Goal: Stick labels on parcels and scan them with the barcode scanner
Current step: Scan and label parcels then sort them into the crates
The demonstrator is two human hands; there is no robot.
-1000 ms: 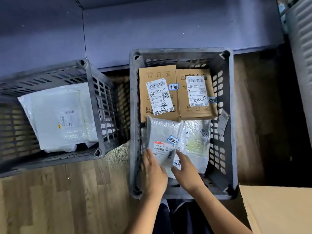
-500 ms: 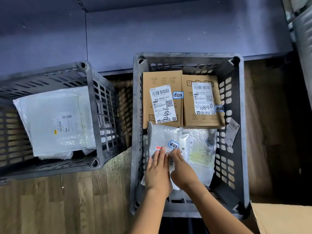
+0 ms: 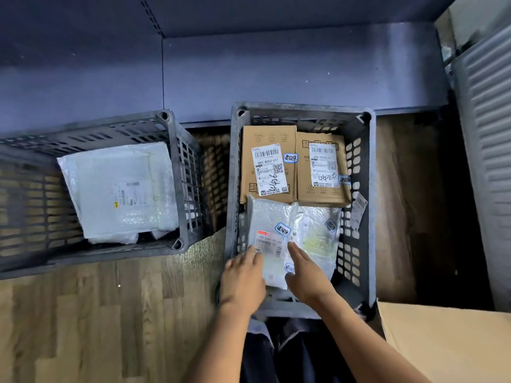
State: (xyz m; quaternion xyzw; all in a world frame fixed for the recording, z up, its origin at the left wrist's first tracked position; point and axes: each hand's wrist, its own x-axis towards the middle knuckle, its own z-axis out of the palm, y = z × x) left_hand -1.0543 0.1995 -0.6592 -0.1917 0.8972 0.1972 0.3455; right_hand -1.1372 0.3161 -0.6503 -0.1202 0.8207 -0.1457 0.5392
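A grey crate (image 3: 370, 205) in the middle holds two brown boxes (image 3: 266, 164) (image 3: 322, 168), each with a white shipping label and a blue sticker. In front of them lie silver bubble mailers (image 3: 272, 225) (image 3: 320, 230), also with blue stickers. My left hand (image 3: 243, 277) lies with straight fingers on the left edge of the front mailer. My right hand (image 3: 302, 272) rests flat on its right side, fingers straight. No scanner is in view.
A second grey crate (image 3: 177, 161) at the left holds a white bubble mailer (image 3: 119, 192). A brown cardboard box (image 3: 448, 341) stands at the lower right. A purple wall panel runs behind the crates and a ribbed metal panel (image 3: 486, 134) is at the right. The floor is wood.
Both hands have slid back toward me from the middle of the mailer's label and spread to its left and right sides.
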